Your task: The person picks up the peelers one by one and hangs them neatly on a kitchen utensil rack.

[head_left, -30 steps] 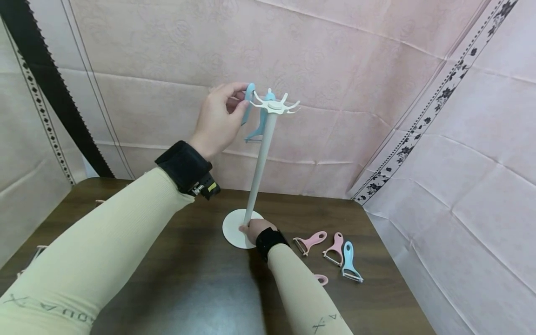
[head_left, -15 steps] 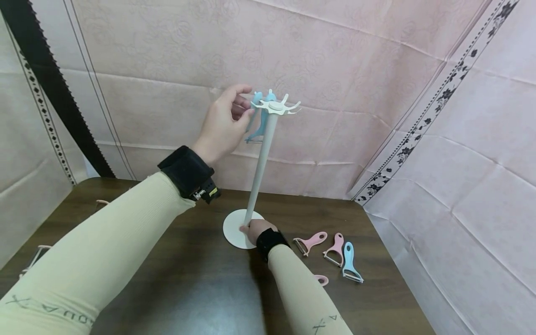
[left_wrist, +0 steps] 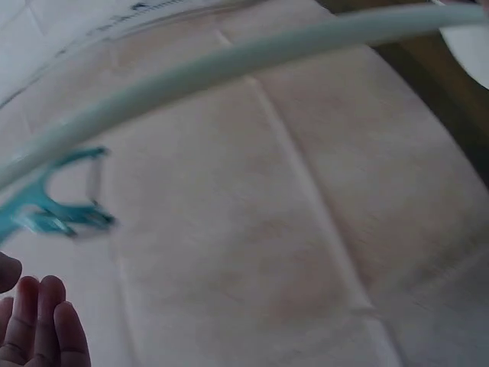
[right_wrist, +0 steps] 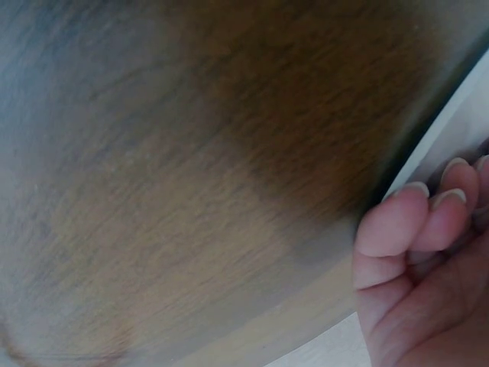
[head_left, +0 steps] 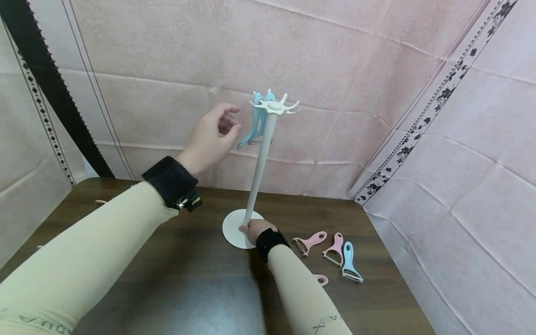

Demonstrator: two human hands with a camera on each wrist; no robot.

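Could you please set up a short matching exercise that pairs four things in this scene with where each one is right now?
Things:
1. left hand
2. right hand
3. blue peelers
4. pink peelers

Places:
A. lying on the table, right of the stand's base
B. hanging from the hooks atop the stand
C. raised in the air beside the stand's top, holding nothing
D. down at the foot of the stand's pole

Pairs: 1-C, 2-D, 3-B, 4-A
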